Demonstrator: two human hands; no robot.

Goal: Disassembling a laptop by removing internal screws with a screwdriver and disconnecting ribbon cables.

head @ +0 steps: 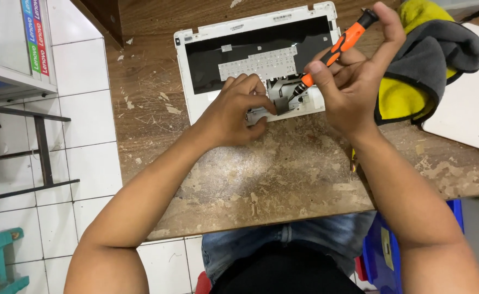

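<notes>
Blue jeans [304, 239] and a dark shirt are seen right at the bottom edge, pulled up to a badly worn wooden table [283, 179] with the finish flaked off. Further back on that table, a white laptop shell [196, 71] is laid flat, with a black recess and a pale keyboard plate [258, 62] showing inside it. The left hand [234, 111] is curled with fingers bunched together, pressed down on a grey metal bracket [283, 90] at the shell's near edge. An orange and black screwdriver [337, 46] is pinched in the right hand [354, 81] between thumb and fingers, tilted, tip planted on the bracket area just beside the left fingertips. A yellow and grey cloth [430, 60] is bunched up right behind the right hand, and a white panel [468, 103] is partly seen at the far right. White floor tiles [87, 136] are visible off to the left.
</notes>
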